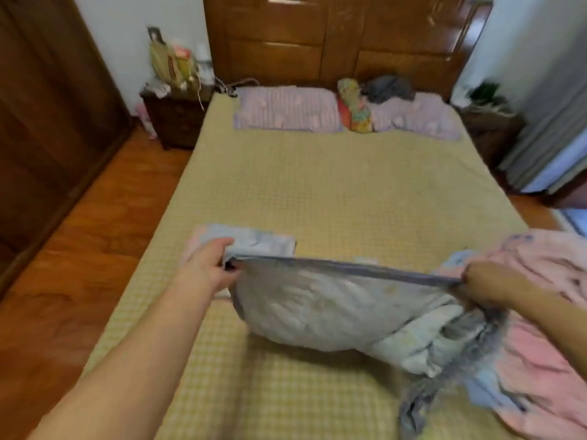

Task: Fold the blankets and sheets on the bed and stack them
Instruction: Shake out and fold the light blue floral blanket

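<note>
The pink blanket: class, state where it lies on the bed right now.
In the head view the pink blanket lies bunched at the bed's near right corner, just beyond the right hand and touching the grey sheet stretched between both hands.

Whole frame soft with motion blur; print on grey sheet (333, 306) unreadable. Left hand (209, 268) fingertips buried in the sheet's corner fold, grip detail not visible. Right hand (486, 281) fingers likewise wrapped under bunched cloth. Folded pale blanket (254, 241) behind left hand partly covered by hand and sheet edge, layer count unclear. Pink blanket (546, 344) cut off by right and bottom edges. Grey sheet's lower tail smeared, merges with blue cloth near pink blanket. Nightstand (178, 122) clutter too blurred to identify. Dark grey item (387, 87) on pillows (286, 109) indistinct. Headboard (343, 39) top cropped. Right nightstand mostly hidden in shadow.
</note>
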A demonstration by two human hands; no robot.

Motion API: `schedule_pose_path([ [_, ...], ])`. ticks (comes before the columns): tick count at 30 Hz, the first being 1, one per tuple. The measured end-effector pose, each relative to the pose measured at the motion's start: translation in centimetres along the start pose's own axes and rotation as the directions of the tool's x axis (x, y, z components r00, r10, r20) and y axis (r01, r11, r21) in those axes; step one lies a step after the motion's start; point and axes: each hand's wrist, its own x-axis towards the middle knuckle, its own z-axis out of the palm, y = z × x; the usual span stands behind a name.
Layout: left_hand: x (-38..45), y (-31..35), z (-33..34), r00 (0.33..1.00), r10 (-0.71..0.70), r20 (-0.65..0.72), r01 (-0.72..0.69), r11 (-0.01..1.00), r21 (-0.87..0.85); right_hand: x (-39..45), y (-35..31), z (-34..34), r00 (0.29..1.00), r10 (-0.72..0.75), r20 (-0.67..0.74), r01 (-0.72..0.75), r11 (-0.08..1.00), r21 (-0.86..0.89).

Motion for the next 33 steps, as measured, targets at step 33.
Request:
schedule_pose_path([
  [33, -1.0, -22.1, -24.5, 0.691, -0.038, -0.722, 0.415, 0.839, 0.353, -2.0, -8.1, 20.6, 0.854, -0.52, 0.012, 0.519, 0.853, 0.044],
])
